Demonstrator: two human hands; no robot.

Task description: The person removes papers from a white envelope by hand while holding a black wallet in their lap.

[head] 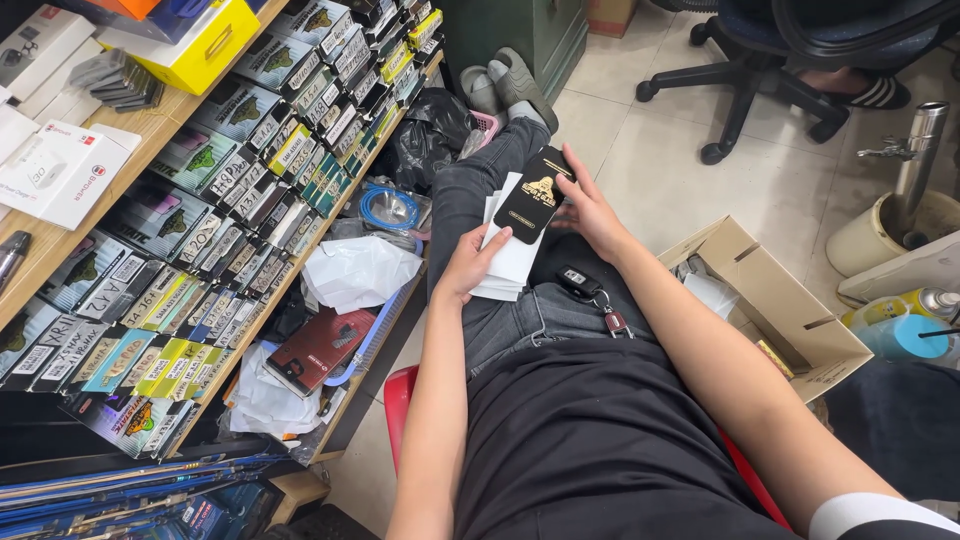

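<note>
I sit on a red stool with my legs stretched out in grey jeans. My left hand [466, 262] holds a stack of flat white packets [509, 262] over my thigh. My right hand [588, 207] grips the far end of a flat black packet with a gold emblem [533, 194], which lies on top of the white stack. A black car key with a red tag [590, 289] rests on my lap just below the packets.
Wooden shelves [250, 310] at my left are crammed with rows of small labelled boxes [230, 200]. An open cardboard box [775, 300] stands at my right. Black plastic bags [425, 135], a blue cable coil [388, 208] and an office chair base [745, 85] are beyond.
</note>
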